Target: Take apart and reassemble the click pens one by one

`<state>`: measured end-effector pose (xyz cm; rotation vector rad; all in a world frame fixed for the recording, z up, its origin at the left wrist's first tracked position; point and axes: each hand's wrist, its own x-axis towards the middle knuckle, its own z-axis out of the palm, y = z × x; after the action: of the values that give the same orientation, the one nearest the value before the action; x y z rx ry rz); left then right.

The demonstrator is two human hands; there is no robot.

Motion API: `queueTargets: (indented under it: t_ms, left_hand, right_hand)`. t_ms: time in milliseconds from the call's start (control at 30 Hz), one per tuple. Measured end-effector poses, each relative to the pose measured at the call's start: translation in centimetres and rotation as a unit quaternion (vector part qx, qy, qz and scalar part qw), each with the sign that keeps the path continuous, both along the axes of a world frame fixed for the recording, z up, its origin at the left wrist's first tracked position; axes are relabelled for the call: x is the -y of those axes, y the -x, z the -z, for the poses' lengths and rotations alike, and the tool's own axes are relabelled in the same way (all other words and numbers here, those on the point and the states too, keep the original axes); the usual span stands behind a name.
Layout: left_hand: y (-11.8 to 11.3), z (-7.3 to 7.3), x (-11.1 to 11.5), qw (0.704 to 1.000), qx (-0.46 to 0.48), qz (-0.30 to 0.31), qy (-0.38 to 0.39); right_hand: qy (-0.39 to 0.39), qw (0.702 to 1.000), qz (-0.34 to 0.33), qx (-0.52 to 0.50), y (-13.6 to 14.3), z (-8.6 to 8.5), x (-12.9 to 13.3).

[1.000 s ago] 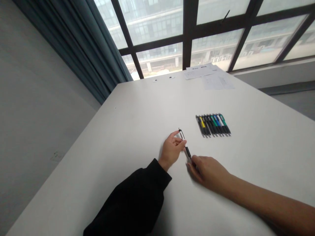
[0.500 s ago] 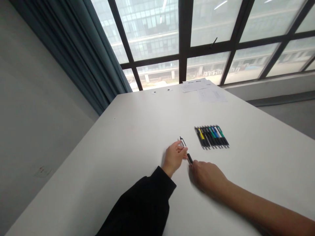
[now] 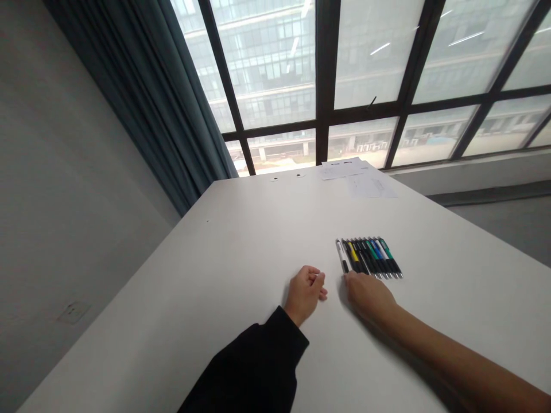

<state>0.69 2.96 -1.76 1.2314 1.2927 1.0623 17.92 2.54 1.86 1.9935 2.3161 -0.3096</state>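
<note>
My right hand pinches the lower end of a white pen with a black grip. The pen lies at the left end of a row of pens, beside a black one. In that row black, yellow, green, blue and white barrels lie side by side, tips toward me. Some of the lower tips are hidden behind my right hand. Left of the row, my left hand rests on the white table with its fingers curled in and nothing visible in them.
The white table narrows toward a large window. Sheets of paper lie at its far end, near two small dark-centred spots. A blue curtain and a grey wall with a socket stand to the left.
My right hand has carried the white pen rightward to the left end of the row. My left hand has let go of it and stays nearby. The view has tilted up slightly.
</note>
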Motion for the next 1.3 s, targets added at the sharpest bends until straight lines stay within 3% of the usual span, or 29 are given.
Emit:
queueTargets:
  t_ms: [433, 500, 600, 700, 800, 967, 1067, 1300]
  left_hand:
    - [1.6, -1.2, 3.1, 0.978, -0.16, 0.081, -0.105]
    - [2.1, -1.0, 4.2, 0.957, -0.218, 0.121, -0.147]
    - [3.4, -0.8, 6.5, 0.892, -0.31, 0.192, -0.269]
    - [5.2, -0.3, 8.9, 0.839, -0.369, 0.243, -0.319]
    - [7.3, 0.7, 10.5, 0.775, -0.428, 0.305, -0.352]
    - [9.6, 1.9, 10.4, 0.701, -0.466, 0.361, -0.401]
    - [9.8, 1.6, 9.9, 0.687, -0.469, 0.373, -0.411]
    - [9.1, 0.3, 10.4, 0.697, -0.473, 0.383, -0.379]
  right_hand:
    - [-0.052, 0.998, 0.016, -0.028, -0.8, 1.0, 0.3]
    - [-0.069, 0.997, 0.011, -0.039, -0.9, 1.2, 0.9]
    - [-0.094, 0.993, -0.023, -0.06, -1.4, 1.3, 2.9]
    - [-0.107, 0.987, -0.087, -0.08, -3.0, 1.4, 5.7]
    - [-0.12, 0.955, -0.228, -0.146, -6.4, 1.6, 8.4]
    - [-0.098, 0.93, -0.319, -0.154, -12.6, 1.7, 10.8]
    - [-0.082, 0.929, -0.325, -0.156, -13.9, 1.3, 11.2]
    - [-0.071, 0.922, -0.345, -0.16, -13.3, 1.2, 10.7]
